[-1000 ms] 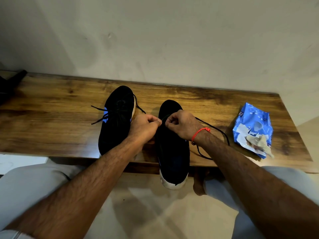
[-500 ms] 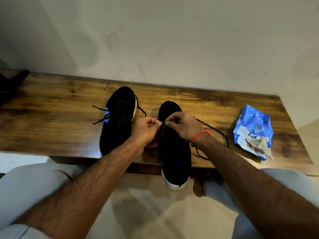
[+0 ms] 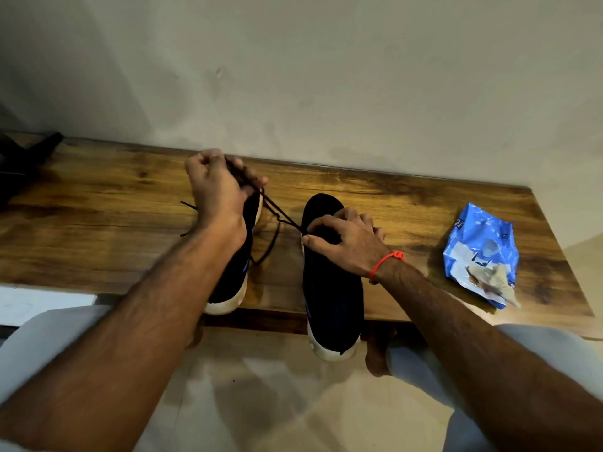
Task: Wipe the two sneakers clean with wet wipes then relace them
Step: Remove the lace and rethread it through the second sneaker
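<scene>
Left hand (image 3: 217, 187): raised over the far end of the left sneaker, fingers curled round the black lace, which runs taut from the fist down to the right sneaker.
Right hand (image 3: 346, 243): lies on the top of the right sneaker, fingers curled over its upper near the eyelets, thumb stretched toward the point where the lace enters; a red cord is tied round the wrist.
Lace (image 3: 277, 215): black, stretched between the two hands; a slack loop hangs below it onto the tabletop between the sneakers.
Left sneaker (image 3: 233, 278): black with a white sole, lies on the tabletop, largely hidden by the left forearm; its own lace ends stick out to the left.
Right sneaker (image 3: 332, 298): black with a white sole, heel end overhanging the near edge of the tabletop.
Tabletop (image 3: 98, 216): dark wood, against a pale wall.
Wipes pack (image 3: 481, 252): blue, soft, lies at the right end of the tabletop, well apart from the sneakers; a crumpled, soiled wipe (image 3: 489, 278) rests on its near part.
</scene>
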`<state>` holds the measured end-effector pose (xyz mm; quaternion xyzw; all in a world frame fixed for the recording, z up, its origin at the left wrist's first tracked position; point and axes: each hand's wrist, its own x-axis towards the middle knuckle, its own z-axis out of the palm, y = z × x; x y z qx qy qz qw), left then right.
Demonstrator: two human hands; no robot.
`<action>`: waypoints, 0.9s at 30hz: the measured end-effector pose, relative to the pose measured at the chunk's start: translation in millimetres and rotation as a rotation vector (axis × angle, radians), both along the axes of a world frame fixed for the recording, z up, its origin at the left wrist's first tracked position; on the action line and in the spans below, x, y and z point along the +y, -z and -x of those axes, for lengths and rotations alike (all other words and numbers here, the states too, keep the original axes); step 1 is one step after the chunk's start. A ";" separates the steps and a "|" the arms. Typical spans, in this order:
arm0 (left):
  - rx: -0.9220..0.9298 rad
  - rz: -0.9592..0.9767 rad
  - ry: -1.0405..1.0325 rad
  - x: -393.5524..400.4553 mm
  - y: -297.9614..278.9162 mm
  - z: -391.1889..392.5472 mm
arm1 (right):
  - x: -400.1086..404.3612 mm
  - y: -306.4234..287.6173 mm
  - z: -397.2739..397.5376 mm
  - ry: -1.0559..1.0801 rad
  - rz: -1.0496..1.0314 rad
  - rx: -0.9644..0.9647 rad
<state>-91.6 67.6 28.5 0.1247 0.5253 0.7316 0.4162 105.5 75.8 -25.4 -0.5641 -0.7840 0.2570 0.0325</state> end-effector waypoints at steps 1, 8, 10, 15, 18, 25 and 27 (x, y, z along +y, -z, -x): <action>-0.036 0.042 0.071 0.1 -0.1 2.7 | -0.5 -0.3 -0.2 0.002 0.013 0.013; 1.408 0.601 0.969 -22.8 52.5 -20.8 | 0.1 -3.1 1.1 -0.054 0.007 -0.044; 1.368 0.624 0.995 -20.3 51.5 -19.3 | 0.8 -3.2 -1.1 -0.062 0.017 -0.039; 0.536 0.074 0.138 -4.0 5.2 -13.1 | 1.4 -3.6 -4.0 -0.046 0.019 -0.063; -0.033 -0.050 -0.022 4.8 -8.2 11.3 | 2.3 -4.6 -4.2 -0.039 0.046 -0.045; 1.193 0.507 0.881 -14.4 34.0 -20.4 | 2.5 -4.4 -0.1 -0.031 0.046 -0.075; 1.474 0.656 1.110 -18.1 54.1 -25.0 | 3.0 -4.8 0.5 -0.021 0.051 -0.068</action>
